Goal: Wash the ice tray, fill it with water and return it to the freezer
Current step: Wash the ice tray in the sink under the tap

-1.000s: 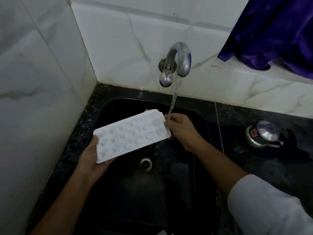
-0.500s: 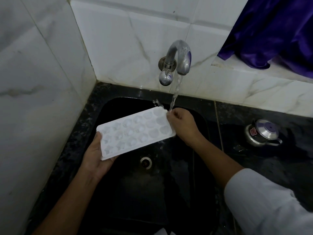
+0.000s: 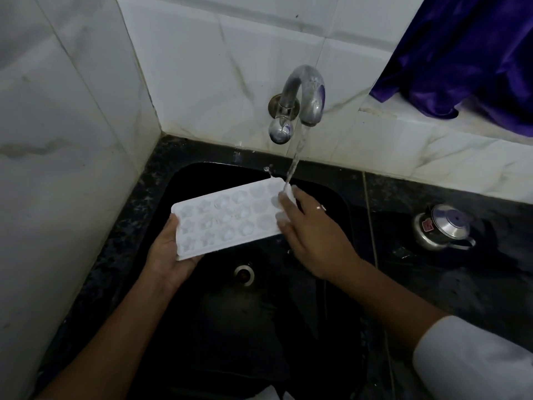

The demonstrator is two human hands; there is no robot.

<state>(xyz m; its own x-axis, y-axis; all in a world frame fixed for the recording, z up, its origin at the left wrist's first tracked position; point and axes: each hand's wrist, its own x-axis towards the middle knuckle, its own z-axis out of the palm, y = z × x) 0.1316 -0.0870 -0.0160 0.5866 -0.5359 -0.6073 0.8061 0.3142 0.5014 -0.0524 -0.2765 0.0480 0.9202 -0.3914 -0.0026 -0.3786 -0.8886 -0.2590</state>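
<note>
A white ice tray (image 3: 227, 217) with several small moulded cups hangs face up over the black sink (image 3: 202, 327). My left hand (image 3: 167, 255) grips its near left end from below, thumb on the rim. My right hand (image 3: 311, 238) lies over the tray's right end, fingers straight across the cups. Water runs from the chrome tap (image 3: 302, 96) and strikes the tray's far right corner beside my right fingers, with a few drops flying off.
The sink drain (image 3: 244, 273) sits below the tray. A small steel kettle (image 3: 442, 230) stands on the black counter (image 3: 461, 284) to the right. White marble tiles (image 3: 72, 140) close the left and back. A purple cloth (image 3: 467, 53) hangs at the upper right.
The tray has levelled and shifted right under the stream. My right hand went from pinching the tray's right corner to lying flat over its right end.
</note>
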